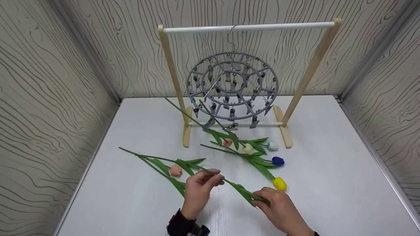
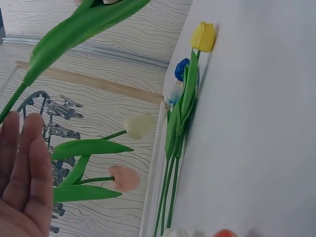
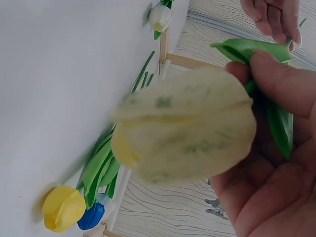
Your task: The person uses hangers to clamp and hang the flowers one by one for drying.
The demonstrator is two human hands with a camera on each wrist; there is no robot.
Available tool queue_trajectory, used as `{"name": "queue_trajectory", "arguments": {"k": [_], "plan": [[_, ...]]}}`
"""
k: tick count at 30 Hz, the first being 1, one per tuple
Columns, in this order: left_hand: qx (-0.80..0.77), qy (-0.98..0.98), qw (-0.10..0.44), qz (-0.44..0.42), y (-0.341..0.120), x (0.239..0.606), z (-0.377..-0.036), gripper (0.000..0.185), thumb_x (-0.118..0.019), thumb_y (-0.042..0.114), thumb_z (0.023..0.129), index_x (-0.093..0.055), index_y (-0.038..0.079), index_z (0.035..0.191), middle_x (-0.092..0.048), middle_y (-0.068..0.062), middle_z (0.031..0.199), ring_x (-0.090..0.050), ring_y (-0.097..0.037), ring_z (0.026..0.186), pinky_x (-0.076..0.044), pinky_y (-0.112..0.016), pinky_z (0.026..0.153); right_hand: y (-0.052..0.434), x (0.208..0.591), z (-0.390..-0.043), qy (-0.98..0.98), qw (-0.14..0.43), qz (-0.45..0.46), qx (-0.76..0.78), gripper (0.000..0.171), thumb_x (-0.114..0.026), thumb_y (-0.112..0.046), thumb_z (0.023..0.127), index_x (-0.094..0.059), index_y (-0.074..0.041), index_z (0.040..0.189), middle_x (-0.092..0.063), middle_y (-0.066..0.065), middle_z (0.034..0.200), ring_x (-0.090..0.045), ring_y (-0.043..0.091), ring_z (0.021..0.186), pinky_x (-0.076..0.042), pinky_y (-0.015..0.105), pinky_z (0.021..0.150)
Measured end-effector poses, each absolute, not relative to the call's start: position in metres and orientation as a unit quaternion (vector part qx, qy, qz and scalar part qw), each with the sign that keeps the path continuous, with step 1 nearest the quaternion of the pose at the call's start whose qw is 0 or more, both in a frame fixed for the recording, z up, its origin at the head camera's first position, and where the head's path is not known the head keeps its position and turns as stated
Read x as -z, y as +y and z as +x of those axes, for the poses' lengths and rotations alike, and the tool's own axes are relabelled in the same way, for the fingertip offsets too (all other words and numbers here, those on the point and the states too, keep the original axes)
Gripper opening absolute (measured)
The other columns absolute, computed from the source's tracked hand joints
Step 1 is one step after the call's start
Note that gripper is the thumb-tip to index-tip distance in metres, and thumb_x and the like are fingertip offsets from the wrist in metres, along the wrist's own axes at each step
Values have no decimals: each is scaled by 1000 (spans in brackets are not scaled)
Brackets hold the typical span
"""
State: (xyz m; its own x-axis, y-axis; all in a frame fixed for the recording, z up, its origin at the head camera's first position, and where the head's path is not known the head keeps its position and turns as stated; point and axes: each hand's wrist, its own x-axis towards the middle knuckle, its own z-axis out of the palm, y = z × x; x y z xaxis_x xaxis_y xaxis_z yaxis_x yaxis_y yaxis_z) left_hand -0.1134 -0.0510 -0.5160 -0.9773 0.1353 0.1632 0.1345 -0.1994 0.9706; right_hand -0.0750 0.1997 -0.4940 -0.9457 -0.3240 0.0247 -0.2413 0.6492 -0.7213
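Cream tulip pinched by right hand, its stem pinched by left hand.

Bare hands; a dark wrist strap on the left.

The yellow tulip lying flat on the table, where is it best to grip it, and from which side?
Probably at the bare green stem just behind the yellow tulip, pinched from above. It lies flat, its head near the right hand, its stem running back toward the wooden rack. The blue tulip lies close beside it.
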Motion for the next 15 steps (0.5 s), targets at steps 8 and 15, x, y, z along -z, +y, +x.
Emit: {"name": "queue_trajectory", "arguments": {"k": [8, 15], "plan": [[-753, 643, -23, 134, -49, 501, -114, 19, -70, 10, 93, -68, -4, 105, -73, -14, 94, -72, -29, 80, -59, -41, 76, 214, 485, -79, 891, 74, -169, 414, 23, -77, -37, 86, -76, -19, 101, -65, -17, 88, -60, 4, 77, -55, 23, 68], [-764, 625, -41, 157, -46, 489, -117, 18, -69, 7, 93, -68, -7, 104, -72, -19, 95, -72, -28, 79, -60, -42, 75, 238, 467, -95, 901, -52, -167, 396, 19, -78, -23, 87, -75, -13, 103, -69, -13, 91, -65, 5, 80, -57, 26, 68]]}}
